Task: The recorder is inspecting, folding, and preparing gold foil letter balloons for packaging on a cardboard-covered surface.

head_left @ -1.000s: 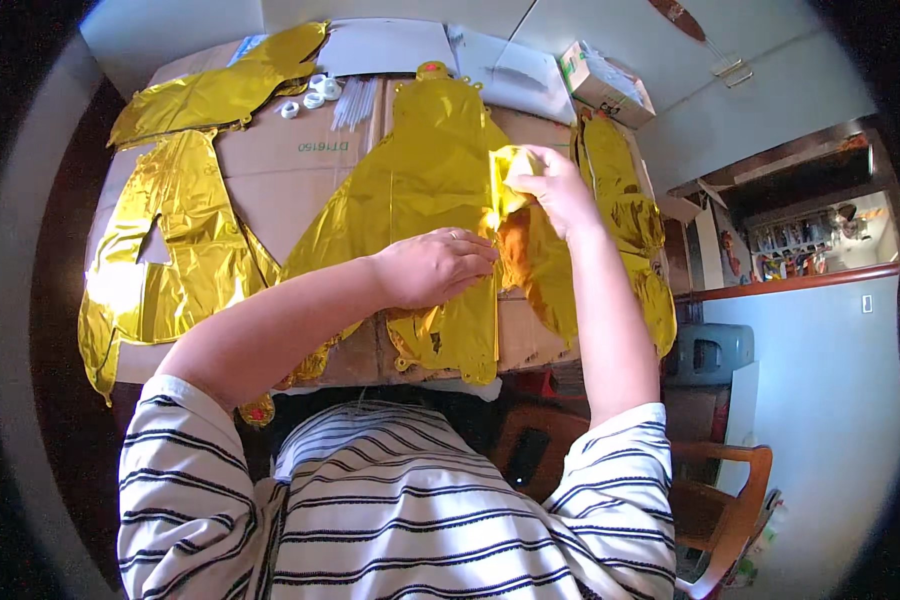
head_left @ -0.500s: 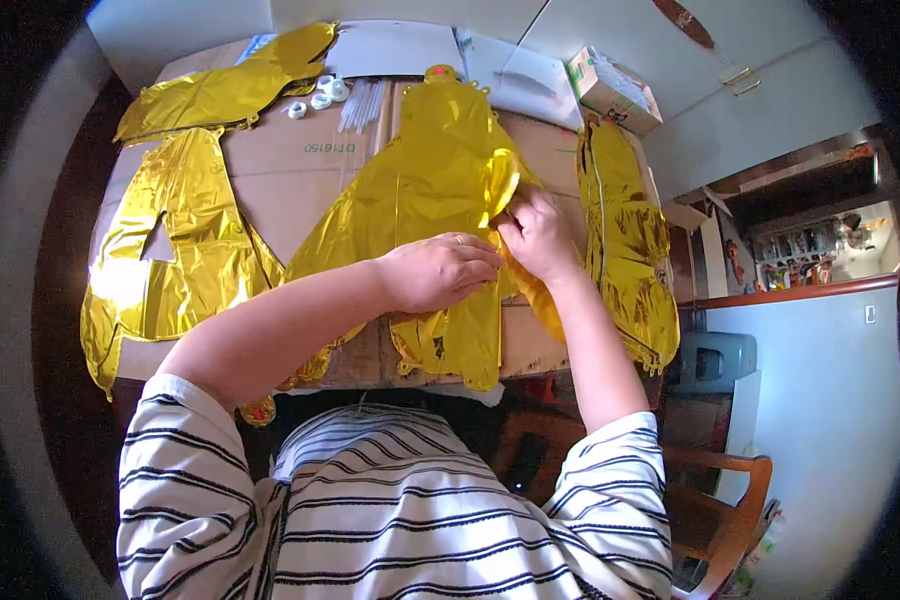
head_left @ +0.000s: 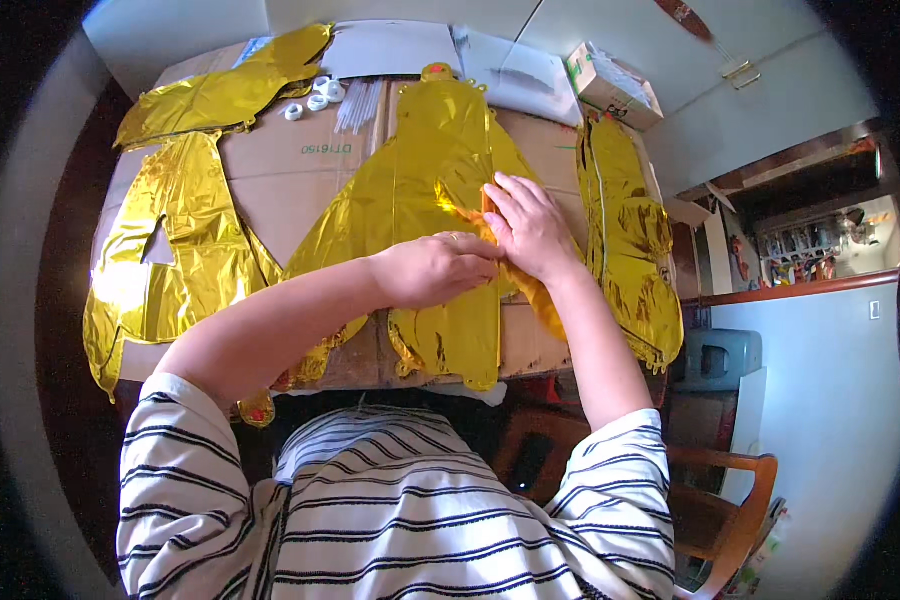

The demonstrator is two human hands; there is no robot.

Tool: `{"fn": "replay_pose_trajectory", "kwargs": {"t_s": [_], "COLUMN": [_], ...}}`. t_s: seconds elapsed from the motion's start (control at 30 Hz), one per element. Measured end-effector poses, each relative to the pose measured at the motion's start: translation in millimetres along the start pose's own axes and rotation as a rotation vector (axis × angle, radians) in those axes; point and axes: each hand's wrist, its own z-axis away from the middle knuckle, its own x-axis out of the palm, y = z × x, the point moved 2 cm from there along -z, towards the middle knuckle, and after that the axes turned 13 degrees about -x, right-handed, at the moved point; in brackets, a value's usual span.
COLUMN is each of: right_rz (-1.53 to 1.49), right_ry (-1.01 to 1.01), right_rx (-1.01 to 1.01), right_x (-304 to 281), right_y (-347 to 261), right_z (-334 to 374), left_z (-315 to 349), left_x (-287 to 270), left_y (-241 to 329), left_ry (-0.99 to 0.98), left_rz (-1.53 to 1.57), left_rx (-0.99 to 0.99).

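A large, flat gold foil balloon (head_left: 430,150) lies in the middle of the cardboard-covered table. My left hand (head_left: 438,268) rests on its lower middle, fingers curled and closed at a foil edge. Just to the right, my right hand (head_left: 535,228) has its thumb and fingers around a narrow orange-gold foil strip. The strip's crumpled end sticks out to the left, above my left hand. More of this folded foil (head_left: 538,300) hangs below my right wrist. My fingertips partly hide where the foil is gripped.
More flat gold foil sheets lie at the left (head_left: 185,220), back left (head_left: 220,85) and right (head_left: 625,230). White tape rolls (head_left: 318,102) and clear straws (head_left: 358,107) sit on the cardboard (head_left: 280,190) at the back. A carton (head_left: 615,85) stands back right; a wooden chair (head_left: 745,500) is lower right.
The upright foil flap by my right hand has folded over to the left and down. My right hand has tipped leftward, its fingers now stretched farther over the foil. My left hand stays nearly in place.
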Motion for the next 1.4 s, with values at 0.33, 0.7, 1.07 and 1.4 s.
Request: {"fn": "replay_pose_trajectory", "kwargs": {"t_s": [0.33,0.7,1.07,1.4], "right_rz": [-0.033,-0.064,-0.135,-0.186], "right_ry": [-0.029,0.029,0.039,0.026], "right_rx": [0.052,0.046,0.012,-0.038], "right_x": [1.1,4.7,-13.0,-29.0], "right_y": [3.1,5.2,3.5,-11.6], "right_z": [4.5,6.6,10.9,24.9], "left_z": [-49.5,-68.1,-63.5,-61.3], "left_x": [-48.3,-40.5,-39.8,-39.1], "left_y": [-10.0,-79.3,-75.5,-77.3], "left_ry": [0.151,0.049,0.077,0.089], "left_rz": [-0.259,-0.599,-0.596,-0.573], "left_rx": [-0.271,-0.061,-0.085,-0.158]}}
